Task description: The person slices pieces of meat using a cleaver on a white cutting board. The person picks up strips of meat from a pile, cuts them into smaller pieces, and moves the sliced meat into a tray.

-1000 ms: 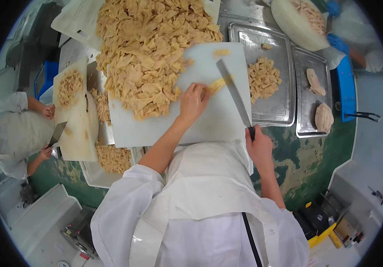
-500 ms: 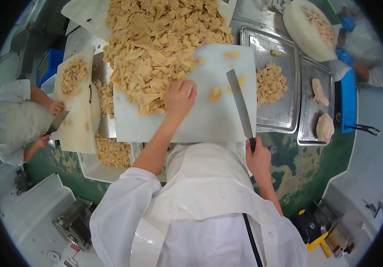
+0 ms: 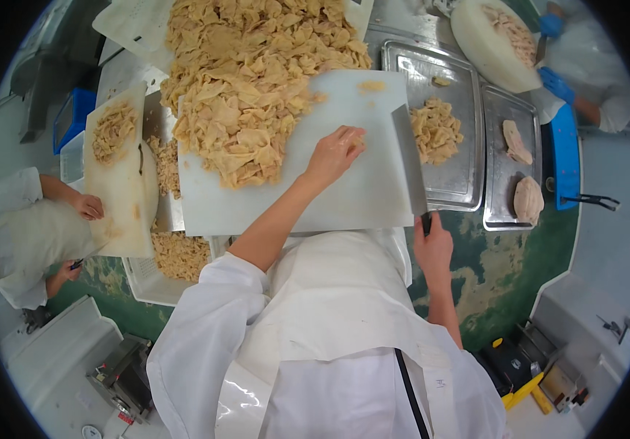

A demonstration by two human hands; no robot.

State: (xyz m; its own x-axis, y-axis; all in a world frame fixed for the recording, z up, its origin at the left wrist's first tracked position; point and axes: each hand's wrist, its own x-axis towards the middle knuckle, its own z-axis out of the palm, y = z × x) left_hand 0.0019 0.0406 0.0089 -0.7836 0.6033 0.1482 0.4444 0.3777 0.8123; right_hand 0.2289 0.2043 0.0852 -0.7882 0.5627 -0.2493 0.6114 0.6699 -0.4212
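Note:
My left hand (image 3: 337,156) is over the white cutting board (image 3: 296,212), its fingers closed around a small piece of pale yellow meat (image 3: 357,141) that shows at the fingertips. In my right hand (image 3: 433,249), at the board's near right corner, is the black handle of a long knife (image 3: 410,161). Its blade points away from me along the board's right edge. A large heap of thin, pale yellow meat pieces (image 3: 249,95) covers the board's far left part and spreads beyond it. One flat piece (image 3: 371,86) lies near the far right edge.
To the right, a metal tray (image 3: 450,194) bears a pile of cut pieces (image 3: 435,132); another tray (image 3: 523,110) has two larger pale pieces. On the left, a co-worker's hand (image 3: 89,207) rests by another board (image 3: 121,234). A gloved co-worker (image 3: 560,84) stands at far right.
My left hand has moved right from the heap, and the small pieces on the board's right part are gone from it. The knife has shifted slightly right. The left co-worker's knife has lowered.

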